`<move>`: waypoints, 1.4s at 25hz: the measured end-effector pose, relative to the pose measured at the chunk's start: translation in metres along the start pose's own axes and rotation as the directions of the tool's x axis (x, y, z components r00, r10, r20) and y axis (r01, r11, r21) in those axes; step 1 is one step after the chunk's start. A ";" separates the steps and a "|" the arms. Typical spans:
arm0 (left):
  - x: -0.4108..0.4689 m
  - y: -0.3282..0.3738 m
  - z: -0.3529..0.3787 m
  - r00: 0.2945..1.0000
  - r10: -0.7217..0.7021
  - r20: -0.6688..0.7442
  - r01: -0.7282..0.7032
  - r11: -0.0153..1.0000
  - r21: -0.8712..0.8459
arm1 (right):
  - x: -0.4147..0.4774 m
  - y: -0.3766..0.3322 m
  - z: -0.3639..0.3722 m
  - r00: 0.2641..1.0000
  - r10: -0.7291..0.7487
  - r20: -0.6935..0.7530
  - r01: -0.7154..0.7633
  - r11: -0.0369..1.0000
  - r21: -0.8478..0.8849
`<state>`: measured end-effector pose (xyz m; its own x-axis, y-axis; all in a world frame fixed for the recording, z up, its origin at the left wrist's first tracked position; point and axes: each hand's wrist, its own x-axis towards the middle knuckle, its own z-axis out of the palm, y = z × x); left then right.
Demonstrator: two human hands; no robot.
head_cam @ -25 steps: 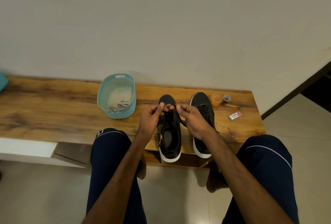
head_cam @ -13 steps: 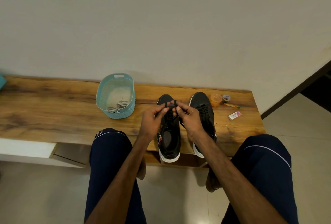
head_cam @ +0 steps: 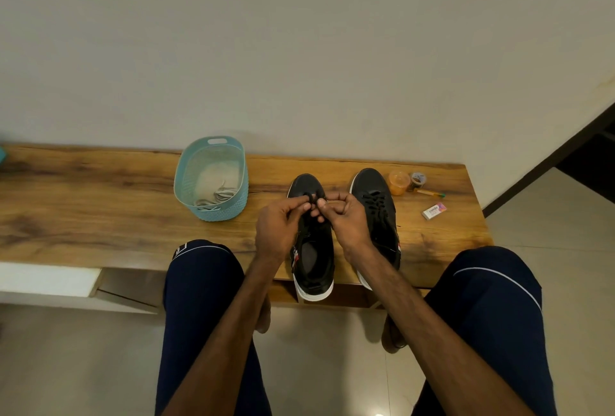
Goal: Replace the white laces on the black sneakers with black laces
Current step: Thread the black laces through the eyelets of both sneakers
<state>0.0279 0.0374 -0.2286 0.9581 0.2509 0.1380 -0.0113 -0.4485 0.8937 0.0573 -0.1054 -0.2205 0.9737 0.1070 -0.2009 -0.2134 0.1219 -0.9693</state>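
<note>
Two black canvas sneakers on wooden bench, left hand and right hand both pinching one thin black lace, one teal plastic basket

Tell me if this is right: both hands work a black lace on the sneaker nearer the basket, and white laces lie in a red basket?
Not quite: the head view shows the basket is light blue, not red. The rest holds: left hand and right hand pinch the black lace on that sneaker, and white laces lie in the basket.
</note>
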 end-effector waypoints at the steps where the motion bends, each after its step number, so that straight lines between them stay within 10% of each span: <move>1: -0.001 0.001 -0.001 1.000 0.011 0.007 -0.011 1.000 0.015 | 0.001 0.002 0.000 1.000 0.007 -0.014 -0.007 1.000 0.004; 13: 0.003 0.000 -0.003 0.986 -0.120 0.118 0.124 0.992 -0.026 | 0.002 0.004 -0.013 0.974 -0.120 0.191 0.181 0.923 -0.341; 25: 0.001 0.000 -0.007 0.979 -0.116 0.167 0.090 0.983 0.158 | 0.003 0.013 0.002 0.987 -0.077 -0.142 0.025 0.941 -0.338; 35: 0.003 -0.002 -0.002 0.992 -0.121 0.031 0.120 0.992 0.048 | 0.003 0.006 -0.003 0.972 -0.136 0.194 0.232 0.715 -0.659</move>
<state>0.0299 0.0405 -0.2293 0.9608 0.2769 0.0155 0.1173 -0.4563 0.8821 0.0592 -0.1068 -0.2272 0.9598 0.2785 -0.0356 0.1254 -0.5387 -0.8331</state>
